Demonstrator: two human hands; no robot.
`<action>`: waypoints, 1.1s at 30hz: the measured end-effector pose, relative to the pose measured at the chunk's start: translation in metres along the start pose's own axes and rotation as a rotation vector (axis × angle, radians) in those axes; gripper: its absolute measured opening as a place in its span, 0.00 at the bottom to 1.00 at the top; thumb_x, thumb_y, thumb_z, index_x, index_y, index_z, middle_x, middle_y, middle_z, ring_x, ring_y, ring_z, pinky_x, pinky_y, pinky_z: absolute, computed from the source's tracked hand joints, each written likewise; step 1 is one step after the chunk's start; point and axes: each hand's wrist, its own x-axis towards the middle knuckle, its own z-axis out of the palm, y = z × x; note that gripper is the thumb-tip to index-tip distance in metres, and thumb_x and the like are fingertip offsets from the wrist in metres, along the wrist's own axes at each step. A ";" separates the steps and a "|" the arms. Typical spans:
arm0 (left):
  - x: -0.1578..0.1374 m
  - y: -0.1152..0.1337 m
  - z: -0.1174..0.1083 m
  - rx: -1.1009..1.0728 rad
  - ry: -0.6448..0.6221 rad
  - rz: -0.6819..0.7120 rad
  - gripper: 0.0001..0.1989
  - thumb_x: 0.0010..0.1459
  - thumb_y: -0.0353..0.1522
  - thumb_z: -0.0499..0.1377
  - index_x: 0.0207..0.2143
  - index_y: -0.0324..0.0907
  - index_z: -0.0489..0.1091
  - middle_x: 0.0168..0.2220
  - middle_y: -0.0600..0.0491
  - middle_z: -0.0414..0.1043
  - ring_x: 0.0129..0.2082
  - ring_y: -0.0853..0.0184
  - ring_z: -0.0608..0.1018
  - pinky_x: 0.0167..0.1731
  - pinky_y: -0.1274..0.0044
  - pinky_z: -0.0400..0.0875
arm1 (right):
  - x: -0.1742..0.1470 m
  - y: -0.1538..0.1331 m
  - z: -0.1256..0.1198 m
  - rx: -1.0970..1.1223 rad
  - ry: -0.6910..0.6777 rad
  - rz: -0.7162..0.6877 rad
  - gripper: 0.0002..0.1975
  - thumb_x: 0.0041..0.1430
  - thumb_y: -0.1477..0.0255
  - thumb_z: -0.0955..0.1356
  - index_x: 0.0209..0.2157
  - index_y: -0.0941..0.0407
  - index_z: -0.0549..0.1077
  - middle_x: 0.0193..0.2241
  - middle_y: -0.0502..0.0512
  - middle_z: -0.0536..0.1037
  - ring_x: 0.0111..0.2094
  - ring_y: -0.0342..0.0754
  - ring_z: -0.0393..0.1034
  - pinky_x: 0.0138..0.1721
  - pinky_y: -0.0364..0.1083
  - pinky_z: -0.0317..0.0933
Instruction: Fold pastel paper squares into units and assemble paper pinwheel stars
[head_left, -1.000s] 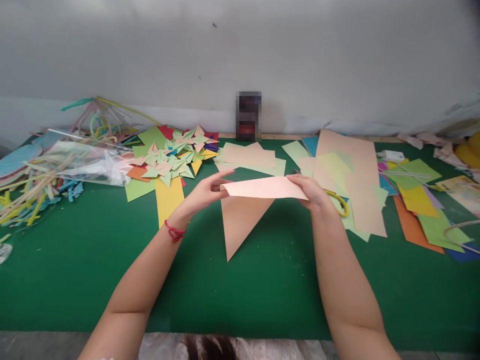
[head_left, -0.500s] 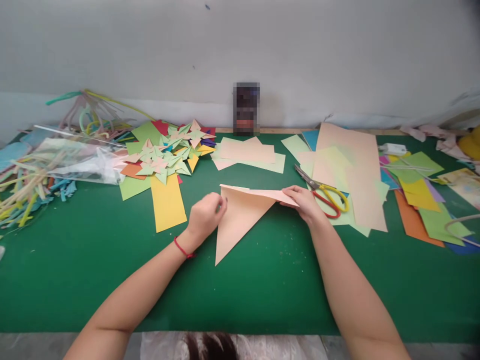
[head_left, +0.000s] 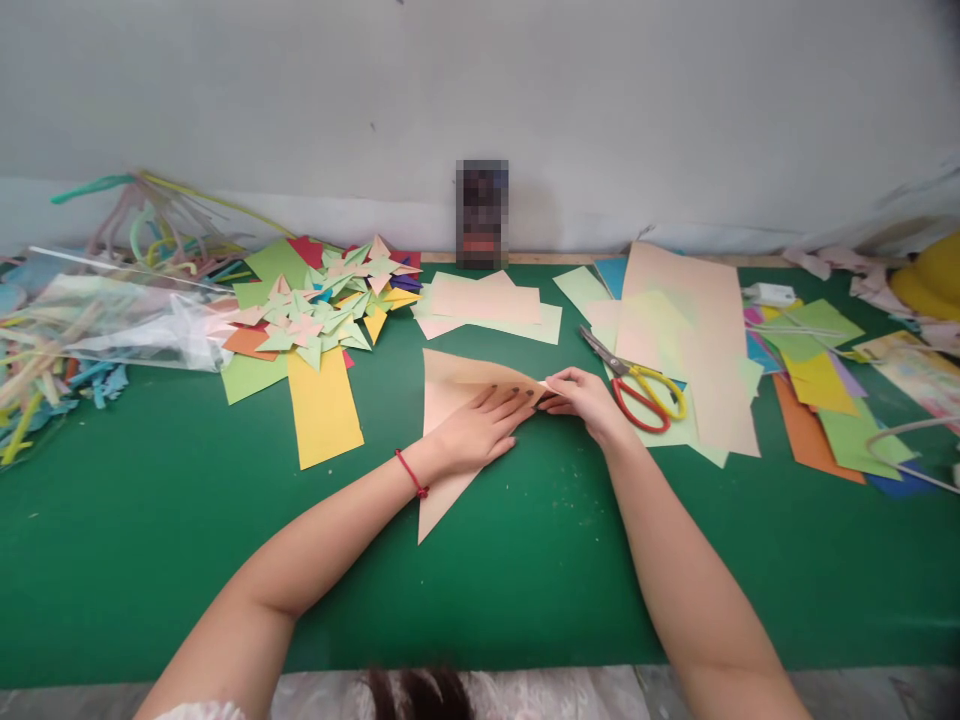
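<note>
A peach sheet of paper (head_left: 448, 400), folded into a roughly triangular shape, lies on the green table (head_left: 510, 570) in front of me. Flat on the paper rests my left hand (head_left: 480, 430), its fingers stretched out toward the right corner and partly under the raised upper layer. My right hand (head_left: 581, 400) pinches that right corner between thumb and fingers. Just right of my right hand lie scissors (head_left: 649, 395) with one red and one yellow handle loop, on top of other paper sheets.
Folded paper stars (head_left: 322, 315) and a yellow paper strip (head_left: 326, 410) lie at left, beside pipe cleaners (head_left: 60, 370) and a clear plastic bag (head_left: 165, 330). Peach sheets (head_left: 487, 297) lie at the back, larger ones (head_left: 720, 370) at right. A pixelated dark object (head_left: 482, 212) stands against the wall.
My left hand has moved right from the paper's left edge, opening from a curled shape to lie flat. The right corner has shifted left with my right hand.
</note>
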 end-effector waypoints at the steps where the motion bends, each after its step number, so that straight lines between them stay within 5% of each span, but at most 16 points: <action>1: -0.001 0.000 0.001 -0.001 0.000 -0.006 0.28 0.63 0.39 0.41 0.62 0.40 0.41 0.64 0.48 0.42 0.64 0.63 0.44 0.61 0.65 0.37 | 0.000 0.000 0.000 0.001 -0.003 -0.004 0.06 0.49 0.73 0.70 0.26 0.57 0.67 0.22 0.54 0.77 0.21 0.45 0.74 0.21 0.40 0.69; 12: -0.001 0.003 0.000 0.001 -0.006 -0.024 0.27 0.63 0.40 0.39 0.62 0.41 0.42 0.64 0.49 0.41 0.64 0.62 0.45 0.60 0.64 0.36 | 0.005 0.007 -0.008 -0.034 -0.094 -0.153 0.11 0.51 0.64 0.68 0.34 0.56 0.71 0.29 0.55 0.77 0.26 0.44 0.74 0.21 0.39 0.67; 16: -0.004 0.004 -0.003 -0.037 0.051 -0.007 0.25 0.63 0.38 0.40 0.61 0.41 0.47 0.62 0.49 0.48 0.62 0.61 0.51 0.60 0.64 0.42 | 0.005 0.006 -0.012 -0.073 -0.139 -0.162 0.14 0.47 0.65 0.70 0.36 0.56 0.73 0.31 0.54 0.77 0.27 0.43 0.72 0.24 0.40 0.66; 18: -0.012 0.002 -0.006 -0.072 0.175 -0.020 0.22 0.62 0.35 0.41 0.58 0.42 0.53 0.58 0.47 0.58 0.58 0.61 0.59 0.57 0.65 0.51 | 0.006 0.006 -0.016 -0.063 -0.089 -0.175 0.15 0.45 0.65 0.71 0.36 0.56 0.73 0.30 0.53 0.77 0.27 0.42 0.71 0.25 0.39 0.65; 20: -0.023 -0.004 -0.010 -0.093 0.440 -0.129 0.17 0.61 0.34 0.43 0.49 0.43 0.62 0.48 0.45 0.68 0.51 0.60 0.67 0.50 0.65 0.60 | 0.007 0.006 -0.023 -0.019 -0.038 -0.176 0.15 0.44 0.64 0.71 0.35 0.56 0.73 0.31 0.52 0.77 0.27 0.41 0.70 0.26 0.39 0.63; 23: -0.040 -0.020 -0.019 -0.123 0.965 -0.387 0.11 0.60 0.32 0.45 0.43 0.42 0.61 0.42 0.45 0.68 0.45 0.61 0.70 0.44 0.66 0.65 | 0.008 0.006 -0.036 0.017 -0.088 -0.164 0.16 0.44 0.63 0.71 0.36 0.55 0.73 0.32 0.52 0.77 0.29 0.41 0.70 0.28 0.39 0.63; 25: -0.048 -0.032 -0.026 -0.168 1.092 -0.533 0.10 0.60 0.31 0.44 0.43 0.41 0.60 0.41 0.45 0.66 0.43 0.64 0.70 0.43 0.68 0.66 | 0.009 0.005 -0.042 -0.003 -0.144 -0.153 0.16 0.44 0.63 0.72 0.35 0.56 0.73 0.31 0.51 0.76 0.29 0.41 0.69 0.28 0.38 0.62; 26: -0.050 -0.037 -0.029 -0.194 1.014 -0.531 0.10 0.60 0.31 0.44 0.42 0.41 0.61 0.40 0.45 0.67 0.42 0.64 0.70 0.41 0.70 0.67 | 0.009 0.005 -0.044 -0.017 -0.160 -0.150 0.16 0.44 0.63 0.72 0.35 0.56 0.73 0.30 0.51 0.76 0.29 0.40 0.69 0.28 0.38 0.62; 30: -0.048 -0.050 -0.031 -0.174 0.323 -0.209 0.13 0.59 0.32 0.49 0.45 0.43 0.66 0.48 0.47 0.67 0.49 0.63 0.68 0.49 0.68 0.62 | 0.010 0.005 -0.045 -0.051 -0.170 -0.154 0.16 0.44 0.61 0.71 0.34 0.56 0.73 0.29 0.51 0.76 0.28 0.41 0.68 0.27 0.39 0.61; 33: -0.038 -0.050 -0.023 -0.079 0.143 -0.181 0.17 0.60 0.33 0.48 0.51 0.43 0.63 0.58 0.47 0.58 0.58 0.59 0.60 0.57 0.61 0.48 | 0.012 0.007 -0.043 -0.040 -0.146 -0.152 0.16 0.43 0.61 0.71 0.34 0.55 0.73 0.29 0.51 0.76 0.28 0.41 0.69 0.27 0.39 0.61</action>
